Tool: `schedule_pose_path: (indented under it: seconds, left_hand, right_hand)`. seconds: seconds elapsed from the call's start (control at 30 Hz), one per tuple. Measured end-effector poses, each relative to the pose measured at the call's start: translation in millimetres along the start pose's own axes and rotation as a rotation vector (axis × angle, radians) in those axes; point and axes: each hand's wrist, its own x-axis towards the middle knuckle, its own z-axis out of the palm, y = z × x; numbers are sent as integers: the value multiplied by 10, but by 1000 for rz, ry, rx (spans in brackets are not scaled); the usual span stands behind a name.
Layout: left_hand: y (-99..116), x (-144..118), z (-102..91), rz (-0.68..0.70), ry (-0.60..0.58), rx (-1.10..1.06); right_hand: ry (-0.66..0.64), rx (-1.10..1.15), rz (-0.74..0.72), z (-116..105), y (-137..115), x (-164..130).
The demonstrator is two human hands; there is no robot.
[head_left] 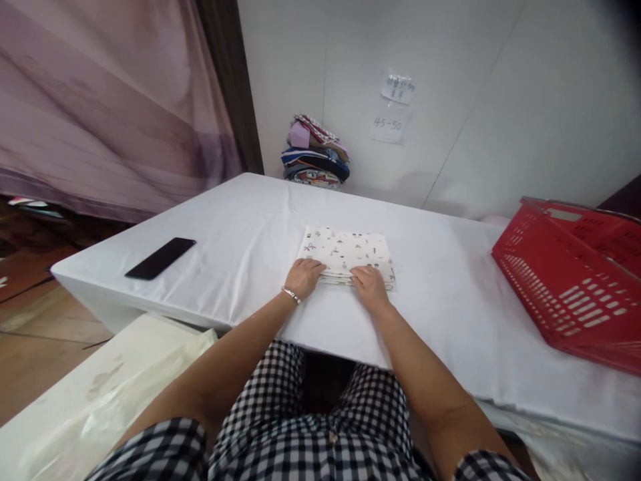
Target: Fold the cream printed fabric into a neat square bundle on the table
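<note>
Hands (336, 280) flat, side by side on folded printed cloth (345, 250); wall note (388, 125) "45-50".

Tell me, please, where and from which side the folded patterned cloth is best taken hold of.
Probably along its near edge, from the person's side: the folded patterned cloth lies flat, its layered edge facing them, where the left hand and right hand already rest. Fingers can slide under the stacked layers there.
</note>
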Motion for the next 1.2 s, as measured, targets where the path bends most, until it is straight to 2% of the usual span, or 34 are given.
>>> schedule_pose_path:
  seconds: [0.3,0.6,0.73,1.0,1.2]
  left_hand:
    - [-33,-68,-3,-19,5,-36]
    - [-62,-60,25,-33,37,-73]
    - [-76,-57,34,-25,51,-88]
    - [-72,-51,27,-30,62,-110]
    - [-86,-44,47,-25,69,-122]
  right_hand:
    - [-21,10,9,-12,1,-8]
    - [18,-163,118,-369,63,-238]
    - [33,-214,155,-456,129,-326]
    - [17,-311,127,-549,203,-358]
    - [-28,-377,85,-655,301,-251]
